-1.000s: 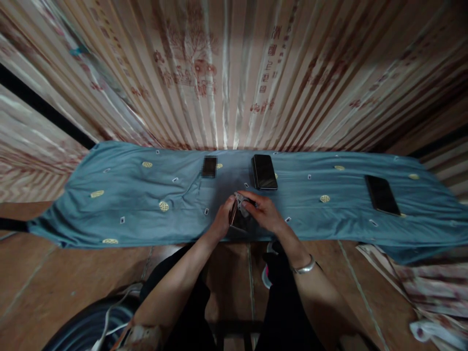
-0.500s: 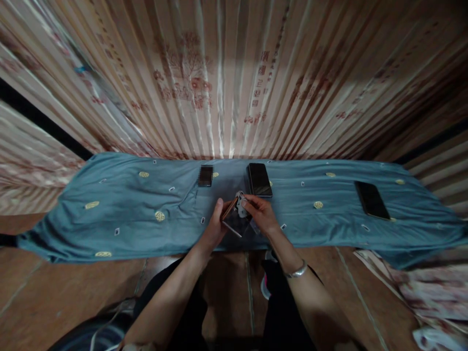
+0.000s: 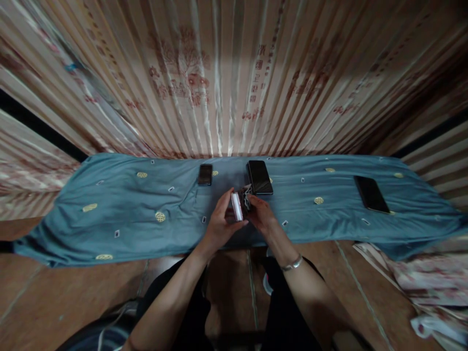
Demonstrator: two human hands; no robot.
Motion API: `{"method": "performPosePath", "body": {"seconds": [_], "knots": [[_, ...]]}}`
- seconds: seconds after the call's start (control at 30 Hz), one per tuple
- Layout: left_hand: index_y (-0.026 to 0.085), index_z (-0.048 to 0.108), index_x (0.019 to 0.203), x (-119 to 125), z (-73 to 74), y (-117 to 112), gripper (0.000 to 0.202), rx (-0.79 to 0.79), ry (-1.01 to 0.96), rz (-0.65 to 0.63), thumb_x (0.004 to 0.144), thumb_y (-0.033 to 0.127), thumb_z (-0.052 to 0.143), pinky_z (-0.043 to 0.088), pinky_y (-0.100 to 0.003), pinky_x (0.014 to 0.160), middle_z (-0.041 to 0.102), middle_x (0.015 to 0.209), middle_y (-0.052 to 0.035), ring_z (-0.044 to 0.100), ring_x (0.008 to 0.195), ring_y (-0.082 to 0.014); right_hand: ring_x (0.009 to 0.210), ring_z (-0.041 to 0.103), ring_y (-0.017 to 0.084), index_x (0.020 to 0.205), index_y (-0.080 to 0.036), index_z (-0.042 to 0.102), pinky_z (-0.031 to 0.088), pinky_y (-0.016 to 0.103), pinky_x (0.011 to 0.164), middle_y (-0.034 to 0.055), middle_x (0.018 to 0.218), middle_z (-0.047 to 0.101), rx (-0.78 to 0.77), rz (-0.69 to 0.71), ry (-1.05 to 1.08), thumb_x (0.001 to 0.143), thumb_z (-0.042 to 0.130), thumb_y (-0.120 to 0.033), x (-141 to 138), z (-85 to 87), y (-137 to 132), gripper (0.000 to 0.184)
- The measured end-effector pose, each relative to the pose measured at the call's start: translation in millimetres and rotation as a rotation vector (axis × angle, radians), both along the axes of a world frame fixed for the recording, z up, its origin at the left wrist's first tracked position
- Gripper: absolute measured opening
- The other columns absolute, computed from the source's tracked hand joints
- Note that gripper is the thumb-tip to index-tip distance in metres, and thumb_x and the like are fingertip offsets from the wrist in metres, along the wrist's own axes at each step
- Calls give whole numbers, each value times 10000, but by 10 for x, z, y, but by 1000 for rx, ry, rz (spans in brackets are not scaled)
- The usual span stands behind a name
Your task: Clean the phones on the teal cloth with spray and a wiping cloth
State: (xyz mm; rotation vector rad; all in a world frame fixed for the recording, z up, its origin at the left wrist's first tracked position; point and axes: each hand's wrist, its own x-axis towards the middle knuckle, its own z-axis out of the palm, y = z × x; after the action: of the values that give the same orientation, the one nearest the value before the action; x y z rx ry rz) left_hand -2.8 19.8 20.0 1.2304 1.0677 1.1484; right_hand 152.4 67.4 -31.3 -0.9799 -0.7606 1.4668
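Note:
My left hand (image 3: 219, 224) grips a small box-shaped item (image 3: 237, 206) with a bright white side and a thin reddish edge. Its fingers and thumb close around the two ends, over the front half of the cloth. Close against its right side is a dark and grey piece (image 3: 246, 197), pinched by my right hand (image 3: 261, 213). Whether the two pieces are joined, I cannot tell. Just beyond the right hand lies a black phone-like slab (image 3: 260, 177). A smaller dark square item (image 3: 205, 174) rests farther left.
A blue cloth (image 3: 127, 204) with yellow prints covers the long narrow table. Another black phone-like slab (image 3: 371, 194) lies to the right. Pleated patterned curtains (image 3: 204, 122) hang along the back and sides. Below is a brown tiled floor (image 3: 91, 292).
My left hand has turned the box-shaped item, bringing its white side into view. Both hands have drawn closer together, and the grey piece now shows less behind the right fingers.

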Motion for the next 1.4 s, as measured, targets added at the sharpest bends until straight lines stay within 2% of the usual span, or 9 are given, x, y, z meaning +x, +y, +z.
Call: {"method": "performPosePath", "body": {"seconds": [0.17, 0.33, 0.57, 0.73, 0.83, 0.97, 1.1, 1.23, 1.4], "knots": [[235, 682, 1321, -104, 35, 57, 868, 158, 138, 90, 514, 302, 993, 464, -447, 1160, 583, 1527, -156, 503, 1446, -364, 741, 704, 215, 810, -223, 752, 607, 360, 723, 34, 779, 769, -46, -8, 40, 609, 903, -514, -128, 36, -83, 385], [199, 632, 1342, -145, -14, 107, 878, 165, 139, 130, 546, 364, 965, 452, -475, 1170, 640, 1453, -159, 592, 1359, -344, 638, 628, 168, 731, -208, 763, 534, 299, 615, 14, 704, 735, 8, -12, -103, 656, 839, -612, -256, 55, -198, 417], [194, 731, 1119, -205, -67, 186, 577, -19, -178, 307, 631, 439, 917, 564, -346, 951, 781, 1043, -57, 732, 1012, -236, 594, 540, 125, 697, -219, 746, 449, 260, 602, -46, 601, 623, 202, -52, -470, 780, 765, -577, -95, 132, -158, 367], [145, 771, 948, -154, -57, 150, 479, -270, -419, 260, 760, 584, 809, 601, -334, 783, 777, 831, -72, 759, 848, -246, 680, 654, 151, 827, -235, 752, 541, 275, 654, -25, 739, 730, 128, -172, -163, 763, 802, -575, -36, 188, -99, 349], [136, 771, 977, -54, -14, 108, 494, -356, -541, 220, 829, 607, 744, 613, -361, 876, 797, 866, -88, 775, 964, -275, 788, 727, 178, 938, -250, 785, 603, 313, 751, -1, 878, 799, 125, -187, -103, 772, 810, -548, -49, 216, -121, 342], [136, 775, 964, 102, 37, 80, 506, -400, -626, 166, 883, 625, 675, 550, -385, 1062, 815, 986, -113, 723, 1190, -291, 1029, 760, 226, 1142, -275, 800, 608, 413, 969, 30, 1073, 822, 336, -183, -448, 941, 662, -504, -105, 286, -228, 335], [154, 763, 919, 158, 55, 105, 449, -439, -707, 246, 975, 552, 562, 491, -358, 1131, 812, 1024, -100, 686, 1256, -250, 1406, 596, 255, 1391, -231, 691, 462, 495, 1217, 107, 1451, 682, 676, 47, -823, 1061, 481, -385, -231, 355, -402, 421], [163, 754, 850, 69, 58, 125, 503, -485, -714, 312, 1009, 559, 487, 496, -341, 1102, 799, 984, -100, 704, 1195, -239, 1571, 388, 239, 1592, -195, 469, 368, 510, 1293, 140, 1635, 494, 840, 147, -1019, 1095, 402, -298, -323, 374, -559, 512], [161, 778, 865, -80, 103, 110, 656, -563, -721, 283, 1073, 562, 301, 526, -290, 1000, 776, 834, -88, 751, 951, -203, 1573, 384, 220, 1640, -245, 377, 405, 487, 1282, 117, 1620, 517, 957, 209, -1007, 1095, 389, -206, -353, 378, -700, 547]]}}
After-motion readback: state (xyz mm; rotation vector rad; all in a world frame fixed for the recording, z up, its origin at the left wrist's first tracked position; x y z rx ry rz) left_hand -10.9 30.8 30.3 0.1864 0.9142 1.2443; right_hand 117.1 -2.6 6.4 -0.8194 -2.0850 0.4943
